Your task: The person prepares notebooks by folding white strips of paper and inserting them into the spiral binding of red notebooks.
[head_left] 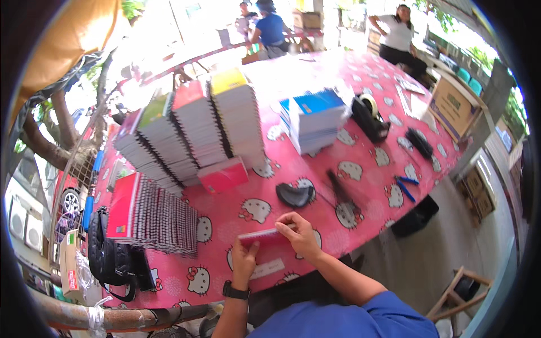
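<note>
Near the table's front edge, a thin pink spiral notebook [260,235] lies between my two hands, tilted up with its edge toward me. My left hand [244,260] is closed on its left end, thumb on the near side. My right hand [300,234] pinches the far right corner. A white paper slip [266,268] lies on the table just below the notebook. A dark curved object [295,195] sits beyond my right hand, beside a blurred black brush-like thing [342,188]. To the left, red spiral notebooks [163,217] stand in a long row.
Tall spiral notebook stacks [217,121] rise at the back left, with a pink notebook [224,174] leaning there. Blue notebooks [315,115], a tape dispenser [370,119] and blue-handled pliers [407,187] are toward the right. A black bag [110,253] hangs at the left edge. People are beyond the table.
</note>
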Demonstrator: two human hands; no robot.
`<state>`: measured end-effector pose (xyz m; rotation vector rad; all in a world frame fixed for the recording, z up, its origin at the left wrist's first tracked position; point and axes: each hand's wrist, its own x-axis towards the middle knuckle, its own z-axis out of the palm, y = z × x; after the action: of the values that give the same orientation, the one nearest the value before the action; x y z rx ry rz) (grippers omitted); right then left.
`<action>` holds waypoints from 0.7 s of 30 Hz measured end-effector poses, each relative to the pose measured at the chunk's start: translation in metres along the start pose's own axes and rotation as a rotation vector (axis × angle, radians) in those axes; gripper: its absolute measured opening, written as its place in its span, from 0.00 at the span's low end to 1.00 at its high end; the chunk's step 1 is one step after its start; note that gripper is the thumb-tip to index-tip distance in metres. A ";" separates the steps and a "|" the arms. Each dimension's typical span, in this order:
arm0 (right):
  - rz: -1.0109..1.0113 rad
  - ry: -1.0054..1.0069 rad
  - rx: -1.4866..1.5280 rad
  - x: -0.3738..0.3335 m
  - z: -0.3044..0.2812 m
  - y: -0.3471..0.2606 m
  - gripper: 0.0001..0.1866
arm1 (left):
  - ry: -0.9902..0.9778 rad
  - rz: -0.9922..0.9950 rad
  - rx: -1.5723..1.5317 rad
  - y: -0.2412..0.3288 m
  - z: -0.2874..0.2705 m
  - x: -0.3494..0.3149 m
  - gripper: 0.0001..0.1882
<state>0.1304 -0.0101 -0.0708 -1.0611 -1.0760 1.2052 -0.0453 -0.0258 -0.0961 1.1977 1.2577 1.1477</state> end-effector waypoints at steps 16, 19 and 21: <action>-0.384 0.236 -0.965 0.048 -0.128 -0.029 0.06 | 0.015 0.879 0.845 0.046 0.036 0.001 0.14; -0.394 0.155 -1.353 0.047 -0.127 -0.002 0.06 | 0.031 0.903 0.845 0.049 0.043 0.006 0.13; -0.365 0.191 -1.211 0.054 -0.140 -0.001 0.09 | 0.018 0.917 0.788 0.049 0.043 0.009 0.11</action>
<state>0.2710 0.0375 -0.0910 -1.7044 -1.7894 0.0410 -0.0006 -0.0144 -0.0496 2.5286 1.2245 1.3025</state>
